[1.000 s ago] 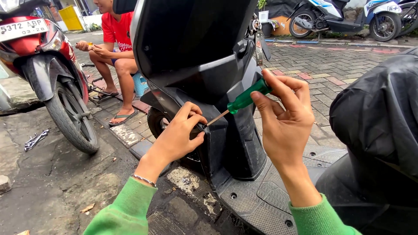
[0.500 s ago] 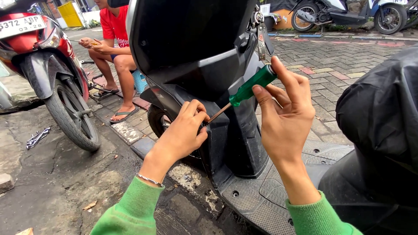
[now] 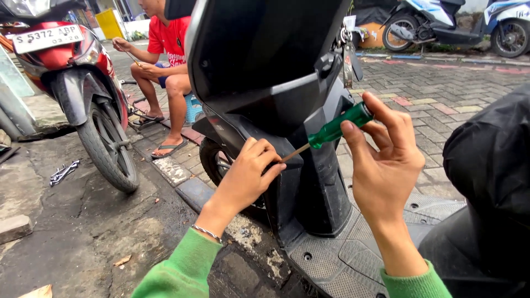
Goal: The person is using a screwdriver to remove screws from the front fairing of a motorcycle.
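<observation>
A black scooter's front leg shield rises in front of me above its footboard. My right hand grips a green-handled screwdriver, with the shaft slanting down-left to the shield's lower edge. My left hand pinches around the screwdriver tip against that dark panel edge, hiding the tip and whatever it touches. Both my sleeves are green.
A red motorcycle stands at the left on cracked pavement. A person in a red shirt sits on a low blue stool behind the scooter. A black seat fills the right. Metal parts lie on the ground; scooters are parked beyond.
My hands keep their hold at the panel edge, shifting only slightly with the view. The screwdriver stays in place.
</observation>
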